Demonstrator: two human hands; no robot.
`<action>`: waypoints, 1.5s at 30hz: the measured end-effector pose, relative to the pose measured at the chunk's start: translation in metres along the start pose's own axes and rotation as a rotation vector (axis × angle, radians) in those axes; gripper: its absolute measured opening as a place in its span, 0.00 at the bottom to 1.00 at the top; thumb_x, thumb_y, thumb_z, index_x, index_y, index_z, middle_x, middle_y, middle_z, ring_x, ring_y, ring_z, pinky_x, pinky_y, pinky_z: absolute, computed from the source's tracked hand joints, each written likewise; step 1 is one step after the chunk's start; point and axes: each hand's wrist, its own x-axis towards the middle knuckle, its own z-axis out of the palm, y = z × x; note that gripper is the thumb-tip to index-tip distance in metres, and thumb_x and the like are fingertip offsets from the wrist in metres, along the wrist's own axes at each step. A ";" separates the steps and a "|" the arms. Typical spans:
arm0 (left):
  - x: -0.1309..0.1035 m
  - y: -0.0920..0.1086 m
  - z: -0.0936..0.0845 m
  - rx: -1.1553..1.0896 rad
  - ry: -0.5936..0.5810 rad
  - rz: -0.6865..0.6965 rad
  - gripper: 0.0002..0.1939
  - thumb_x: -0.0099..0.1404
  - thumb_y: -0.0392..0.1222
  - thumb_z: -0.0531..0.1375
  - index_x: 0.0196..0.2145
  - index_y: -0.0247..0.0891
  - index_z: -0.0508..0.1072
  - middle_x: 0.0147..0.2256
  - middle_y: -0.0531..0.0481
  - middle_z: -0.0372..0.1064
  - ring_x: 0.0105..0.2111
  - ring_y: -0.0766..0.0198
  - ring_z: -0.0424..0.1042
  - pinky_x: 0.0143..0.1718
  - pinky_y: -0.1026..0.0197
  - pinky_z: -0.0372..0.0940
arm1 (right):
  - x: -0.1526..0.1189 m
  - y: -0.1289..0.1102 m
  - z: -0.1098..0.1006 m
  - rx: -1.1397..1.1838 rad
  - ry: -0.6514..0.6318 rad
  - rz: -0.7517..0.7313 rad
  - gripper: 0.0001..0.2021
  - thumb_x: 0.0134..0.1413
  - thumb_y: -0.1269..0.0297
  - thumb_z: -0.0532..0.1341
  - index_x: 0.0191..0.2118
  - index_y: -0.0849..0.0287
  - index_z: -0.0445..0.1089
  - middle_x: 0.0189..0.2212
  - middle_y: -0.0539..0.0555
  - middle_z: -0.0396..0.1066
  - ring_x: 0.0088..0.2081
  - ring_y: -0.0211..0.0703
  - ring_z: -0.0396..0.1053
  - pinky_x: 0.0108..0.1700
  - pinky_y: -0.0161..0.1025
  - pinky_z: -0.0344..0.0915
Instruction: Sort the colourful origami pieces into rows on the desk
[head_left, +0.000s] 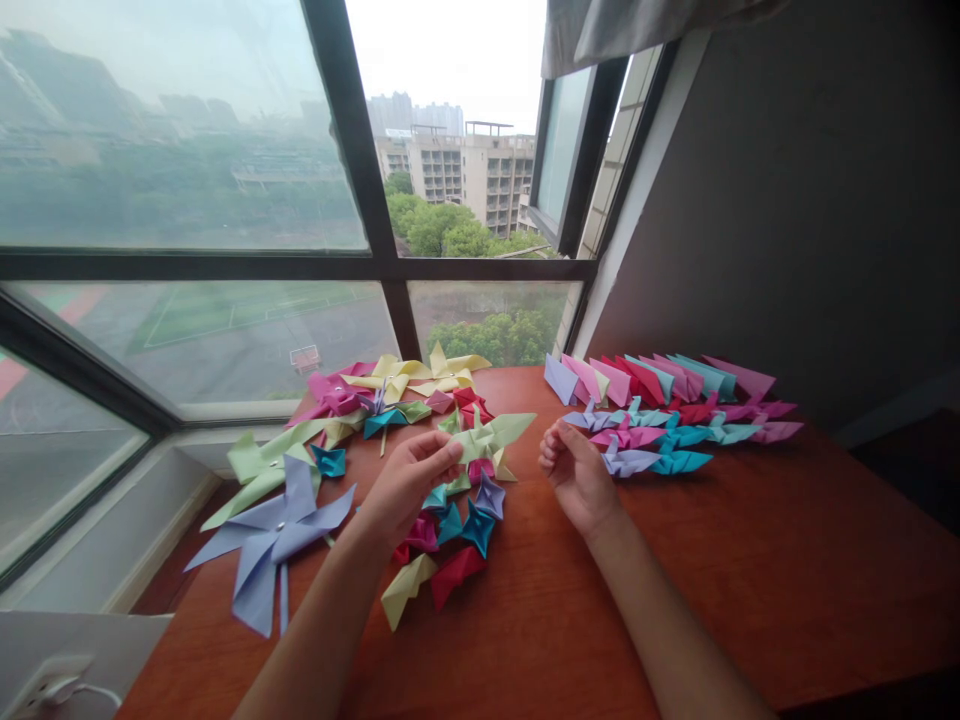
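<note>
A pale green folded paper crane point(491, 436) is pinched by one end between the thumb and fingers of my left hand point(424, 470). It is held above a cluster of small folded paper pieces, and one pointed wing reaches right. My right hand point(576, 468) is apart from the crane, fingers curled in and thumb against them, with nothing seen in it. Just beyond that hand lie rows of paper cranes point(628, 460) in purple, pink, red and blue. Below my left hand are a blue paper star shape point(478, 525), a red folded piece point(457, 576) and a yellow one point(409, 588).
A large purple paper pinwheel point(277, 535) lies at left, near a pale green pinwheel point(262, 465). Yellow pinwheels point(450, 370) and a magenta one point(330, 395) lie by the window. Flat folded pieces point(641, 380) stand in a row at the back right of the brown table point(750, 570).
</note>
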 end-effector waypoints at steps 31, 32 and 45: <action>-0.005 -0.004 0.023 0.368 -0.181 0.159 0.22 0.64 0.58 0.59 0.27 0.35 0.73 0.23 0.51 0.69 0.23 0.68 0.62 0.25 0.67 0.58 | -0.039 -0.033 -0.014 -1.275 0.238 -0.964 0.07 0.59 0.62 0.62 0.33 0.58 0.73 0.28 0.51 0.74 0.28 0.39 0.70 0.32 0.35 0.67; -0.005 -0.004 0.024 0.366 -0.176 0.158 0.22 0.64 0.58 0.59 0.27 0.35 0.74 0.23 0.51 0.70 0.23 0.68 0.62 0.25 0.67 0.58 | -0.043 -0.041 -0.025 -1.290 0.296 -0.975 0.07 0.58 0.61 0.62 0.33 0.58 0.73 0.29 0.52 0.75 0.29 0.40 0.71 0.33 0.35 0.67; -0.009 -0.001 0.028 0.330 -0.137 0.087 0.22 0.61 0.59 0.61 0.27 0.35 0.74 0.24 0.49 0.69 0.24 0.65 0.65 0.25 0.66 0.59 | -0.073 -0.149 -0.232 -1.727 0.952 -0.745 0.14 0.54 0.52 0.59 0.33 0.58 0.74 0.29 0.64 0.76 0.32 0.57 0.73 0.34 0.48 0.63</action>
